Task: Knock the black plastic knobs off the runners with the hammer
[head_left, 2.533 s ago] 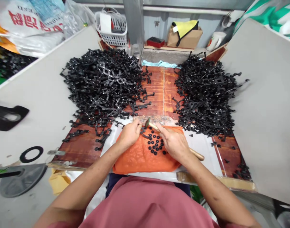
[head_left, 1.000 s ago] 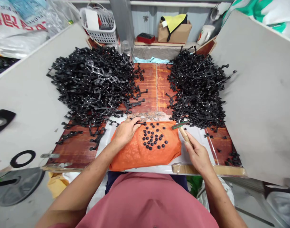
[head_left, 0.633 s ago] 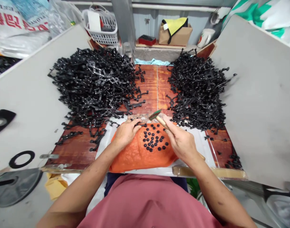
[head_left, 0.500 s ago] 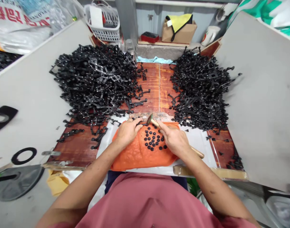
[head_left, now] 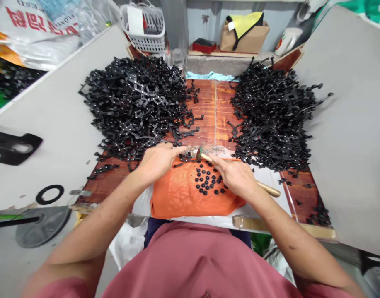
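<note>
Wooden tabletop (head_left: pixel 202 97), red-lettered sack (head_left: pixel 37 31) beyond partition (head_left: pixel 59 103) — hammer (head_left: pixel 268 188) in right hand (head_left: pixel 239 177).

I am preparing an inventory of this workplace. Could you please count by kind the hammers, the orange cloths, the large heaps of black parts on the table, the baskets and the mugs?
Hammer: 1
Orange cloth: 1
Large heaps of black jointed parts: 2
Plastic basket: 1
White mug: 1
Total: 6

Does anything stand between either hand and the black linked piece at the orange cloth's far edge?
Nothing visible blocks the left hand; its fingers are beside the black linked piece, contact unclear. Between the piece and the right hand stands the hammer head.
</note>
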A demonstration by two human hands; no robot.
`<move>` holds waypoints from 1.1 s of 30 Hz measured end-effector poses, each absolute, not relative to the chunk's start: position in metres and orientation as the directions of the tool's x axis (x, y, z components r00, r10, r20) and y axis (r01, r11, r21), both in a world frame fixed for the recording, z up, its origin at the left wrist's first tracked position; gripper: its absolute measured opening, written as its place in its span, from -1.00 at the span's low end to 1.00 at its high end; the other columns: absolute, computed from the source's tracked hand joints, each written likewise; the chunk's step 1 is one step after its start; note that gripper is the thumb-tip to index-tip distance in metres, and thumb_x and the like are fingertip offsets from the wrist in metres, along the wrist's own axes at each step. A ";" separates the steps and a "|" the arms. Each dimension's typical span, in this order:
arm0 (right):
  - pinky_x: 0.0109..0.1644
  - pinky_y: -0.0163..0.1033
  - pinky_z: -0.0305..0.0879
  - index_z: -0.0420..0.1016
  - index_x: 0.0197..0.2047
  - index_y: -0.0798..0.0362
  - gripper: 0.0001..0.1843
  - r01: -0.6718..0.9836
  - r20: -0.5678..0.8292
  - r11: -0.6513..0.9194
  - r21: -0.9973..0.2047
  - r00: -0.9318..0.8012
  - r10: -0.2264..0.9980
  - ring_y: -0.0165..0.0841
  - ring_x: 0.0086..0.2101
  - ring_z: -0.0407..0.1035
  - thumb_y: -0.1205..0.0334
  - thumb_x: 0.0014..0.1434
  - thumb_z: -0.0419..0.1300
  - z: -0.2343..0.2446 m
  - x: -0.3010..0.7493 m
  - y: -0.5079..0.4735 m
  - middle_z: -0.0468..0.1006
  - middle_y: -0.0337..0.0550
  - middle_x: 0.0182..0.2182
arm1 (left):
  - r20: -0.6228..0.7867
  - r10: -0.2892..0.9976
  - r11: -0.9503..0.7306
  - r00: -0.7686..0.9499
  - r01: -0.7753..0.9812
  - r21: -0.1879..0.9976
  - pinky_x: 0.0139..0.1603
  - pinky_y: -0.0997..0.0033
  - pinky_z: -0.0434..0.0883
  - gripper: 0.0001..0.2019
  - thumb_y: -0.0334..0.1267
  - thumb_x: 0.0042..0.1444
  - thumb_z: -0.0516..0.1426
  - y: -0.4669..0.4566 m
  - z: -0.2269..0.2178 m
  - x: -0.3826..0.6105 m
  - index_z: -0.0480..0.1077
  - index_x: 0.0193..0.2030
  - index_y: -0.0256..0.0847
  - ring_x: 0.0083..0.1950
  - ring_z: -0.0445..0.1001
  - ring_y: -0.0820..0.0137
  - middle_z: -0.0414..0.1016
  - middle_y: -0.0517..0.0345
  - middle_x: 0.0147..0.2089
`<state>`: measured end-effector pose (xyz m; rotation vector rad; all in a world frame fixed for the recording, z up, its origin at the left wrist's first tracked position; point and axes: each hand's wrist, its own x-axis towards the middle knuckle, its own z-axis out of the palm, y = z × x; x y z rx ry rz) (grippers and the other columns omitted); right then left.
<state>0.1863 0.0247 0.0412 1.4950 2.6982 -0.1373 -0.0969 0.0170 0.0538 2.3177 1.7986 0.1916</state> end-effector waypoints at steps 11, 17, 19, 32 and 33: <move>-0.21 -0.20 0.44 0.15 0.51 -0.29 -0.42 0.837 -0.048 0.540 -0.089 -0.545 0.837 -0.22 -0.26 0.61 0.18 0.49 -0.03 0.041 0.187 0.026 0.72 -0.11 -0.07 | -0.192 0.647 -0.608 0.738 0.651 0.455 0.43 0.11 0.22 -0.74 -0.46 0.10 0.26 0.069 0.061 -0.105 0.58 -0.24 0.11 0.29 0.40 0.26 0.55 0.10 0.07; 0.12 -0.11 0.47 0.11 0.53 -0.27 -0.42 0.801 0.116 0.361 -0.478 -0.350 0.930 -0.20 0.05 0.57 0.15 0.50 -0.05 0.049 0.220 0.004 0.58 -0.18 0.21 | -0.096 0.847 -0.504 0.523 0.848 0.164 -0.15 0.36 0.38 -0.81 -0.21 0.31 0.06 0.055 0.066 -0.113 0.49 -0.25 -0.08 -0.27 0.30 0.35 0.33 0.10 -0.20; 0.20 -0.11 0.44 0.13 0.52 -0.26 -0.42 0.745 0.134 0.310 -0.590 -0.289 0.948 -0.20 0.13 0.52 0.14 0.49 -0.04 0.046 0.236 -0.010 0.49 -0.23 0.29 | -0.026 0.900 -0.430 0.436 0.894 0.124 -0.19 0.37 0.35 -0.77 -0.14 0.31 0.06 0.043 0.068 -0.110 0.45 -0.32 -0.13 -0.27 0.26 0.34 0.24 0.10 -0.22; 0.37 0.01 0.31 0.27 0.47 -0.16 -0.44 0.672 -0.045 0.035 -0.740 -0.101 0.994 -0.17 0.29 0.34 -0.03 0.48 0.00 -0.014 0.288 -0.079 0.42 -0.19 0.33 | -0.170 0.962 -0.073 0.214 0.800 0.595 -0.30 0.34 0.25 -0.69 -0.17 0.36 -0.19 -0.013 0.044 -0.086 0.15 -0.40 -0.11 -0.33 0.36 0.31 0.34 0.18 -0.41; 0.37 0.00 0.30 0.27 0.47 -0.15 -0.44 0.666 -0.045 0.028 -0.745 -0.092 0.995 -0.18 0.30 0.32 -0.04 0.48 0.00 -0.018 0.288 -0.079 0.41 -0.19 0.34 | -0.169 0.963 -0.082 0.211 0.823 0.562 -0.30 0.33 0.24 -0.70 -0.16 0.37 -0.18 -0.016 0.042 -0.082 0.16 -0.39 -0.11 -0.34 0.37 0.30 0.36 0.18 -0.41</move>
